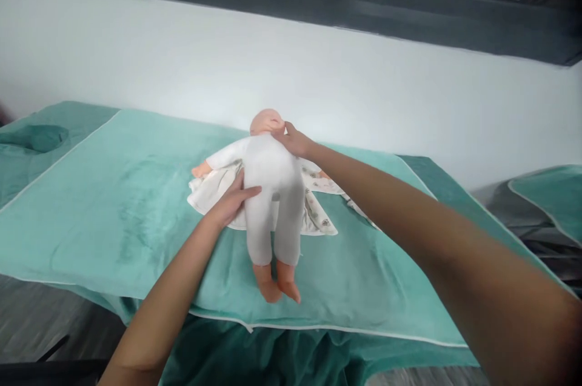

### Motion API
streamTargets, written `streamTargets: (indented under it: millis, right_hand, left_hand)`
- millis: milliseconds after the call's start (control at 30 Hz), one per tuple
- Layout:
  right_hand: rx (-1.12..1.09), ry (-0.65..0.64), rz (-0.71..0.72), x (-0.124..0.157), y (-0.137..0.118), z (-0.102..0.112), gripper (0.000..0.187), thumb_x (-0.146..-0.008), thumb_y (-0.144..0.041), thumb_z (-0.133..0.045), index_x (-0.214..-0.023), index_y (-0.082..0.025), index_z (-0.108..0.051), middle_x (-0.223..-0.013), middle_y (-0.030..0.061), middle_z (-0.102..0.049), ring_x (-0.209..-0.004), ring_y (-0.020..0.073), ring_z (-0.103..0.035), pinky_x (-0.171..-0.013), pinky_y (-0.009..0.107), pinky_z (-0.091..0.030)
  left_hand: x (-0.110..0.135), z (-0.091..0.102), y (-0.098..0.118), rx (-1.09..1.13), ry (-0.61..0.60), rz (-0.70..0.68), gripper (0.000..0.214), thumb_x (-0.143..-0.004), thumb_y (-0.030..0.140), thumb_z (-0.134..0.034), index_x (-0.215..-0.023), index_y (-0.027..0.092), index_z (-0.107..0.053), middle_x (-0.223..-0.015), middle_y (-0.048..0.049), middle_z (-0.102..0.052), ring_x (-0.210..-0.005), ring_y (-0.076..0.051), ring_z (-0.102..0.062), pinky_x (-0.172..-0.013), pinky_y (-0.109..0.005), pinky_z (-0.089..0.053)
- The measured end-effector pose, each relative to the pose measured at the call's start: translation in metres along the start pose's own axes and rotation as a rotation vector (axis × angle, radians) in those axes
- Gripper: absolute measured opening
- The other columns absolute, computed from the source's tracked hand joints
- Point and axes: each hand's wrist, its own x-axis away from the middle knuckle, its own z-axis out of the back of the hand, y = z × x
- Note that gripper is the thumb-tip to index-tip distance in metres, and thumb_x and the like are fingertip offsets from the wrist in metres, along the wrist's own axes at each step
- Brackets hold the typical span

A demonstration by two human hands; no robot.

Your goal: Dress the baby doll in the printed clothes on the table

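Observation:
A baby doll (pixel 273 192) in a white bodysuit lies on its back on a patterned white cloth (pixel 313 210), head towards the wall, bare feet towards me. My left hand (pixel 234 198) rests flat against the doll's side at the waist, fingers stretched out. My right hand (pixel 293 139) is at the doll's neck and shoulder, just below the head, fingers curled onto it.
The doll and cloth lie on a teal towel (pixel 136 210) with a white edge, spread over a table covered in darker teal fabric. A white wall runs behind. Another teal-covered surface (pixel 550 198) stands at the right. A folded teal bundle (pixel 36 136) sits far left.

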Motion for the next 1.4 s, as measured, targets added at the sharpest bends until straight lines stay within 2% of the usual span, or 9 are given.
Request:
streamTargets:
  millis: [333, 467, 567, 733, 867, 1067, 1200, 1333, 1400]
  right_hand:
    - [0.136, -0.012, -0.070, 0.011, 0.056, -0.020, 0.082, -0.096, -0.070, -0.042, -0.155, -0.013, -0.033, -0.140, 0.0211, -0.065, -0.117, 0.0359, -0.068, -0.099, 0.047, -0.054]
    - [0.379, 0.246, 0.079, 0.022, 0.048, -0.021, 0.065, -0.099, -0.061, -0.040, -0.142, -0.013, -0.048, -0.141, 0.0231, -0.057, -0.112, 0.0374, -0.065, -0.092, 0.047, -0.055]
    - [0.444, 0.268, 0.260, 0.033, 0.032, -0.027, 0.049, -0.099, -0.044, -0.046, -0.138, -0.013, -0.051, -0.140, 0.0216, -0.054, -0.115, 0.0350, -0.062, -0.092, 0.045, -0.054]
    - [0.513, 0.066, 0.430, 0.026, -0.005, -0.056, 0.045, -0.097, -0.035, -0.053, -0.138, -0.014, -0.053, -0.144, 0.0183, -0.056, -0.130, 0.0356, -0.053, -0.107, 0.049, -0.045]
    - [0.691, -0.270, 0.469, 0.000, -0.033, -0.087, 0.046, -0.098, -0.050, -0.053, -0.132, -0.018, -0.059, -0.131, 0.0162, -0.065, -0.117, 0.0364, -0.060, -0.094, 0.048, -0.050]
    - [0.738, -0.398, 0.434, -0.020, -0.044, -0.121, 0.048, -0.093, -0.064, -0.054, -0.109, -0.019, -0.064, -0.107, 0.0118, -0.073, -0.091, 0.0298, -0.067, -0.078, 0.039, -0.047]
    - [0.565, -0.228, 0.351, -0.011, -0.035, -0.112, 0.048, -0.093, -0.067, -0.054, -0.107, -0.022, -0.062, -0.101, 0.0072, -0.074, -0.085, 0.0274, -0.066, -0.071, 0.036, -0.043]
    - [0.407, 0.005, 0.355, 0.000, -0.022, -0.100, 0.049, -0.096, -0.068, -0.052, -0.110, -0.022, -0.062, -0.110, 0.0072, -0.071, -0.094, 0.0261, -0.066, -0.072, 0.034, -0.040]
    - [0.399, 0.070, 0.375, 0.004, -0.019, -0.098, 0.051, -0.098, -0.069, -0.048, -0.112, -0.022, -0.063, -0.113, 0.0085, -0.070, -0.097, 0.0259, -0.065, -0.073, 0.034, -0.040]
  left_hand:
    - [-0.010, 0.001, -0.041, -0.149, 0.115, 0.106, 0.071, -0.086, 0.050, -0.073, -0.150, 0.028, -0.051, -0.153, -0.0073, -0.058, -0.140, -0.031, -0.057, -0.117, -0.044, -0.049]
    - [-0.011, 0.005, -0.047, -0.328, 0.276, 0.083, 0.065, -0.094, 0.066, -0.056, -0.144, 0.024, -0.058, -0.157, -0.0081, -0.054, -0.150, -0.031, -0.046, -0.125, -0.042, -0.036]
    - [-0.011, 0.005, -0.045, -0.390, 0.270, 0.007, 0.059, -0.099, 0.065, -0.046, -0.136, 0.023, -0.065, -0.155, -0.0066, -0.057, -0.150, -0.028, -0.045, -0.129, -0.040, -0.029]
    - [-0.011, 0.004, -0.044, -0.400, 0.301, 0.049, 0.054, -0.101, 0.061, -0.045, -0.131, 0.022, -0.066, -0.148, -0.0083, -0.062, -0.141, -0.027, -0.054, -0.124, -0.041, -0.036]
    - [-0.010, 0.007, -0.046, -0.389, 0.327, 0.082, 0.051, -0.101, 0.058, -0.045, -0.131, 0.022, -0.065, -0.142, -0.0087, -0.067, -0.135, -0.028, -0.058, -0.120, -0.043, -0.040]
    - [-0.008, 0.010, -0.050, -0.468, 0.349, 0.101, 0.046, -0.102, 0.050, -0.045, -0.130, 0.020, -0.066, -0.139, -0.0094, -0.067, -0.132, -0.027, -0.060, -0.117, -0.041, -0.042]
    - [-0.009, 0.015, -0.050, -0.679, 0.344, 0.010, 0.036, -0.102, 0.036, -0.045, -0.126, 0.019, -0.067, -0.121, -0.0076, -0.075, -0.111, -0.024, -0.069, -0.102, -0.038, -0.053]
    - [-0.027, 0.031, -0.031, -1.289, 0.472, -0.229, 0.040, -0.094, 0.017, -0.053, -0.133, 0.020, -0.062, -0.140, -0.0119, -0.064, -0.133, -0.029, -0.056, -0.113, -0.045, -0.046]
    - [-0.041, 0.043, -0.020, -1.535, 0.586, -0.211, 0.042, -0.092, 0.023, -0.061, -0.134, 0.018, -0.059, -0.146, -0.0165, -0.058, -0.140, -0.036, -0.049, -0.112, -0.052, -0.045]
